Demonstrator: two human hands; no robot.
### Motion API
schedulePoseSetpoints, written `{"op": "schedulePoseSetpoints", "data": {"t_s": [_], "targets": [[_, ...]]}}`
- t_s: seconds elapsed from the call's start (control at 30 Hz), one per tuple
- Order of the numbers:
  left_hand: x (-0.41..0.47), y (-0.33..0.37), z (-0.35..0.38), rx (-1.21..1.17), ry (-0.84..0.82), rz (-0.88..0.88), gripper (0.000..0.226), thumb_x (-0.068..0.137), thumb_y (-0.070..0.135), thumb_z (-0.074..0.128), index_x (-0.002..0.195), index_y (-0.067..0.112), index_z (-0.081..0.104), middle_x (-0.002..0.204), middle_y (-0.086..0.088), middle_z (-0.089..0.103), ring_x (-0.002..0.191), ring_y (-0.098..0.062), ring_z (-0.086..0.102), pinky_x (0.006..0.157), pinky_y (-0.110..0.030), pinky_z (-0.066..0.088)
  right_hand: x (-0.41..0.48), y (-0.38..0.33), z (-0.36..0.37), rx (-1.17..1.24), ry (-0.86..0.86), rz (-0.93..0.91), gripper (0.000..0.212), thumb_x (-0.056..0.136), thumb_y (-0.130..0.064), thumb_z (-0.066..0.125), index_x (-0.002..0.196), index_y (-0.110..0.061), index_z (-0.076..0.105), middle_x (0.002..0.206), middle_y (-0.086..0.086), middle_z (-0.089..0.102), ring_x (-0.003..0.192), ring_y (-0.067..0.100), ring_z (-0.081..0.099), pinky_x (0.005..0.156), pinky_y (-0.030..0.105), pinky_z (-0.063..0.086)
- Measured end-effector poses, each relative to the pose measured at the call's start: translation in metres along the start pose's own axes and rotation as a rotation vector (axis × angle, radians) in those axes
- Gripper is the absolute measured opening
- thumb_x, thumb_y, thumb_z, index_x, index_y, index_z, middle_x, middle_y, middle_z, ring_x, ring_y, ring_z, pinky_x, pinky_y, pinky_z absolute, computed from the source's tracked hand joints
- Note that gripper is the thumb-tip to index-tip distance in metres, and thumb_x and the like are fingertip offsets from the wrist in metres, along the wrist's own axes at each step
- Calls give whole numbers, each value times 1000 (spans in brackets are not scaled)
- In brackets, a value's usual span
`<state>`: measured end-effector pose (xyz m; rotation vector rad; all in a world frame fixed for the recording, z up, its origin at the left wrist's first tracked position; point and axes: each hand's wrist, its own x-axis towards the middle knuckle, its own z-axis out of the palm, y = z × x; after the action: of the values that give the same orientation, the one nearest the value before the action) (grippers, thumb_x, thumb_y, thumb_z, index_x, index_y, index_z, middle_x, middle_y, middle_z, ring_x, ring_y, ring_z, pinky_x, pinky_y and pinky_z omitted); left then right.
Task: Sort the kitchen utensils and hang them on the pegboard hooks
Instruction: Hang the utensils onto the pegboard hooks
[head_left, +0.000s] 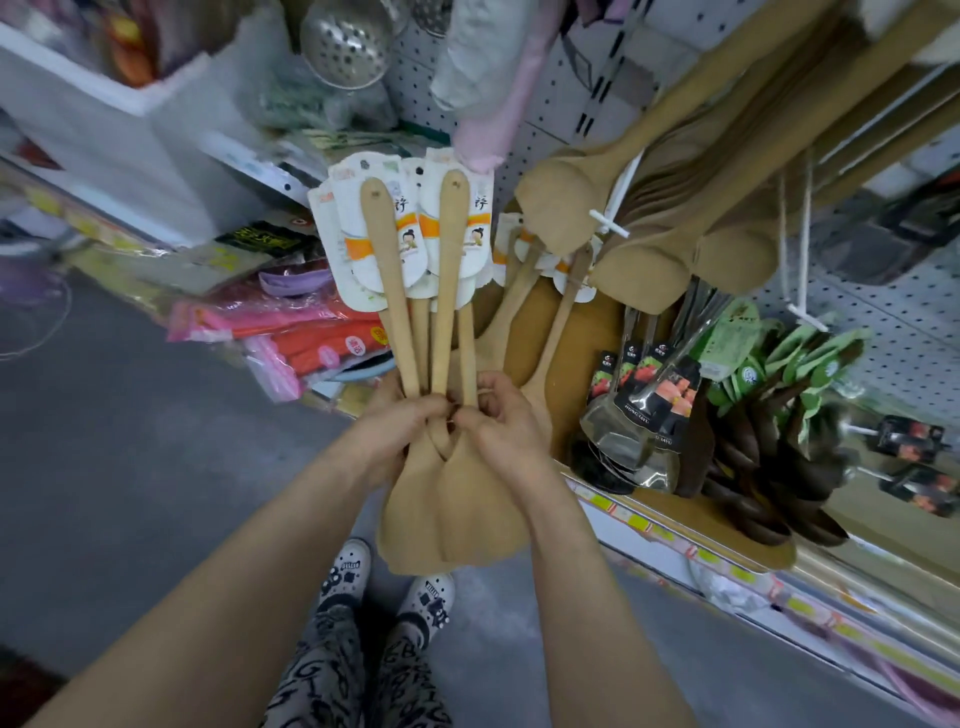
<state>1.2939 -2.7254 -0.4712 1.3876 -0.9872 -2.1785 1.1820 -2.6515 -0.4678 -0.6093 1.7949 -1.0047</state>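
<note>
Both hands close round the necks of 1 bundle of wooden spatulas (441, 499). The left hand (400, 421) wraps the near side with its fingers curled. The right hand (498, 421) pinches at the same spot, and the fingertips of the 2 hands meet there. I count at least 4 handles in the bundle.

The bundle's long axis runs away from the person. The broad blades hang below the hands, towards the patterned shoes (343, 571). The handles (387, 270) fan out above, each tip drilled with a hole and backed by a paper card (363, 234).

The pegboard (561, 88) lies beyond those handle tips. Above and to the right of the bundle, a white hook (610, 221) already carries a row of hung wooden spatulas (561, 208). That puts the right hand on the nearer side, and I judge the holed ends must lead onto a hook.

Right of the bundle hang steel turners (639, 431). Further right are dark spoons (769, 467) with green cards. Left of the bundle, pink and red packets (311, 338) lie on a shelf. Far above and to the left, a white box (104, 104) holds something orange, too blurred to name. A perforated skimmer (347, 44) hangs straight above.
</note>
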Motion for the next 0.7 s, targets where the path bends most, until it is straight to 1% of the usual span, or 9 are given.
{"op": "schedulePoseSetpoints", "data": {"t_s": [0.07, 0.17, 0.23, 0.3, 0.37, 0.47, 0.53, 0.6, 0.7], "targets": [[-11, 5, -8, -119, 16, -21, 24, 91, -4, 58, 113, 3, 64, 96, -17, 72, 84, -26, 71, 70, -33, 61, -8, -6, 8, -39, -15, -28, 9, 94, -18, 63, 102, -15, 59, 84, 0, 66, 79, 12, 60, 76, 32, 47], [-25, 11, -17, -225, 46, -36, 33, 100, 20, 52, 128, 1, 57, 115, -20, 68, 96, -26, 69, 78, -33, 60, -22, -14, 29, -80, -35, -84, 18, 95, -29, 64, 93, -13, 57, 79, -3, 60, 73, 9, 54, 72, 29, 45], [-33, 16, -19, -252, 48, -34, 40, 103, 29, 46, 133, 4, 54, 122, -18, 66, 103, -25, 68, 79, -29, 59, -30, -23, 42, -104, -37, -103, 16, 94, -33, 65, 94, -22, 53, 82, -7, 63, 76, 9, 59, 77, 33, 49], [-42, 24, -20, -322, 44, -44, 44, 105, 33, 38, 135, 6, 53, 127, -17, 63, 103, -23, 67, 72, -26, 59, -34, -30, 49, -126, -61, -113, 20, 92, -32, 68, 104, -29, 52, 93, -8, 68, 88, 10, 65, 87, 36, 53], [-52, 32, -25, -347, 41, -60, 46, 106, 36, 32, 133, 6, 55, 127, -17, 63, 104, -23, 66, 70, -26, 58, -40, -40, 55, -150, -129, -134, 36, 89, -23, 72, 117, -30, 50, 107, -5, 69, 100, 11, 66, 92, 35, 54], [-65, 41, -34, -314, 19, -78, 50, 106, 40, 29, 130, 7, 58, 127, -18, 64, 116, -26, 62, 82, -30, 53, -51, -56, 65, -190, -140, -200, 53, 81, -20, 74, 125, -33, 48, 117, 1, 63, 108, 14, 64, 96, 37, 53], [-73, 46, -39, -301, -1, -96, 50, 106, 39, 29, 125, 6, 61, 120, -18, 66, 109, -25, 65, 79, -29, 53, -57, -66, 69, -201, -145, -216, 58, 78, -19, 76, 127, -32, 49, 116, 2, 63, 108, 16, 64, 95, 43, 54], [-84, 51, -43, -282, -42, -99, 44, 106, 36, 33, 120, 9, 64, 113, -13, 69, 96, -18, 69, 70, -25, 54, -63, -75, 68, -194, -185, -221, 63, 79, -8, 75, 130, -32, 46, 116, 0, 67, 109, 14, 65, 97, 42, 53], [-95, 57, -53, -279, -87, -20, 33, 101, 22, 48, 126, 5, 60, 116, -14, 69, 97, -18, 69, 71, -23, 56, -75, -84, 66, -170, -219, -254, 64, 83, 0, 70, 134, -28, 45, 119, 3, 67, 111, 13, 64, 101, 39, 51]]}}
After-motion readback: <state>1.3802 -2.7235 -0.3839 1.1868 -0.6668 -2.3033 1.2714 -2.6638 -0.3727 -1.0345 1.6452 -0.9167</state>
